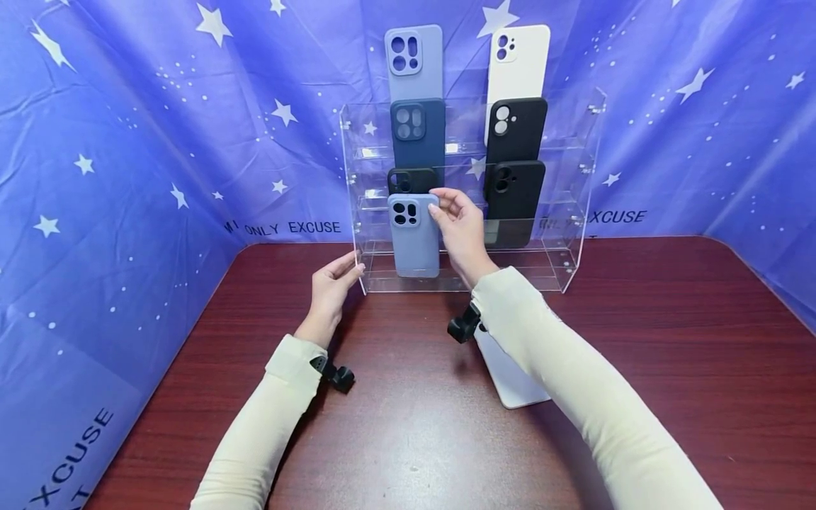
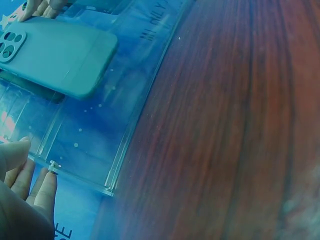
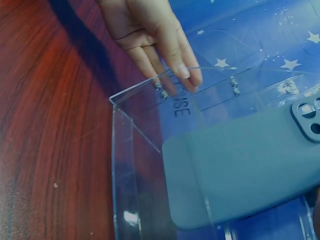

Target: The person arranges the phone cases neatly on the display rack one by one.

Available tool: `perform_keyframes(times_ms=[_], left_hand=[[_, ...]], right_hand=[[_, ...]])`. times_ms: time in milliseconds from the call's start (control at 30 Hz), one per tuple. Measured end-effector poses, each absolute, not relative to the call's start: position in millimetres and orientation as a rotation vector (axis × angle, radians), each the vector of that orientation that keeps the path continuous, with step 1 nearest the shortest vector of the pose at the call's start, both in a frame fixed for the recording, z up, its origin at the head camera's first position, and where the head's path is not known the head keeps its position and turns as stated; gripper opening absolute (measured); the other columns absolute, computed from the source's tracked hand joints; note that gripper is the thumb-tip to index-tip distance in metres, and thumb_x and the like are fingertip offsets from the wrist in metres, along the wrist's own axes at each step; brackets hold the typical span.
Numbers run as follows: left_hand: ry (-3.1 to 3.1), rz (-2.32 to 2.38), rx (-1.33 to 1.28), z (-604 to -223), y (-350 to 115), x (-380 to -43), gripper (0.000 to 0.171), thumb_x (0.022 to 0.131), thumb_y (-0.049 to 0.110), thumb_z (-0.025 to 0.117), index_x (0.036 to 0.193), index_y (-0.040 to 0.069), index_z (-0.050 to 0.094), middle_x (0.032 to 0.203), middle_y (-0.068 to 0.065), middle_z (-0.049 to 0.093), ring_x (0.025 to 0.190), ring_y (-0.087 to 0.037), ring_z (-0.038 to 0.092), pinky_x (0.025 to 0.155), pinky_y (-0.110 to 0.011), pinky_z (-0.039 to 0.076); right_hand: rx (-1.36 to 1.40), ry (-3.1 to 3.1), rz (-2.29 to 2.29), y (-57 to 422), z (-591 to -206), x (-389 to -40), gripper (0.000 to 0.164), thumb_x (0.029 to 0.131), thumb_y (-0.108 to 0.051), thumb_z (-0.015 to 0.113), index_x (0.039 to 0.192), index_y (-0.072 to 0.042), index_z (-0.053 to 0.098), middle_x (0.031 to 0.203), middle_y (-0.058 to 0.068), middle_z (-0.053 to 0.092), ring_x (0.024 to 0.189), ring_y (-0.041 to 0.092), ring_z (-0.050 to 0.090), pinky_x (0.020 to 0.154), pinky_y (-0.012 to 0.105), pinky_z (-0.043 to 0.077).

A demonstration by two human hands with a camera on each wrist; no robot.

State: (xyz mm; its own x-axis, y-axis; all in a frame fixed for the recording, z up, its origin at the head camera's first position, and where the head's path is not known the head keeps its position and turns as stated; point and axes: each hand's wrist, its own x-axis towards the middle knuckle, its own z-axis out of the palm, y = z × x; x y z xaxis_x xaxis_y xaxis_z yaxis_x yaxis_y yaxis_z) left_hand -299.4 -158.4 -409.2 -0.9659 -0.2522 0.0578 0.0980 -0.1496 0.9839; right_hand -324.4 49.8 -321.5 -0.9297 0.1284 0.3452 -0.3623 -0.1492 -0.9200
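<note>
A clear acrylic display stand with stepped tiers stands at the back of the table. My right hand pinches a light blue phone case by its upper right edge. This case stands upright in the lowest front tier, its camera cutouts at the top left. At the stand's left side panel, my left hand grips the edge, thumb on one face and fingers on the other. Behind the held case is a black phone case, mostly hidden. The right wrist view shows the case's lower end behind the clear front lip.
Above in the left column are a dark blue case and a grey-blue case. The right column holds a white case and two black cases. A pale case lies on the table, partly under my right forearm.
</note>
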Motion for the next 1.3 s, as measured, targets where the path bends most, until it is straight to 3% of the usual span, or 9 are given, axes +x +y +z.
perform_keyframes(times_ms=[367,567,1100,1300], left_hand=[[-1.896,-2.207,0.183,-409.2,-160.1,-298.7,0.037,0.082,-0.004,0.066,0.119,-0.003,0.061,0.124,-0.018,0.059,0.094,0.003,0.061,0.087,-0.015,0.052],[-1.894,-2.218,0.201,-408.6,-160.0,-298.7,0.039,0.082,-0.004,0.066,0.120,-0.004,0.060,0.124,-0.019,0.058,0.086,0.004,0.063,0.082,-0.014,0.053],[-1.884,-2.223,0.197,-405.5,-158.7,-298.5,0.038,0.082,-0.005,0.065,0.120,-0.004,0.060,0.125,-0.019,0.058,0.090,0.004,0.061,0.084,-0.014,0.052],[-1.881,-2.223,0.189,-405.5,-158.6,-297.4,0.038,0.083,-0.004,0.064,0.120,-0.004,0.060,0.125,-0.019,0.058,0.089,0.005,0.061,0.084,-0.013,0.052]], right_hand=[[0.354,-1.868,2.138,49.9,-334.1,-322.1,0.025,0.087,0.007,0.056,0.112,0.007,0.057,0.082,-0.007,0.059,0.078,0.003,0.056,0.072,0.014,0.048],[0.379,-1.849,2.170,50.9,-341.1,-319.3,0.026,0.086,0.009,0.056,0.113,0.009,0.056,0.081,-0.008,0.059,0.078,0.001,0.056,0.072,0.013,0.048],[0.436,-1.787,2.253,55.0,-352.2,-320.4,0.027,0.084,0.013,0.056,0.111,0.014,0.054,0.079,-0.012,0.063,0.079,0.006,0.055,0.071,0.012,0.048],[0.428,-1.809,2.252,55.0,-355.7,-320.2,0.026,0.085,0.012,0.057,0.111,0.012,0.055,0.078,-0.012,0.064,0.075,0.002,0.057,0.068,0.012,0.048]])
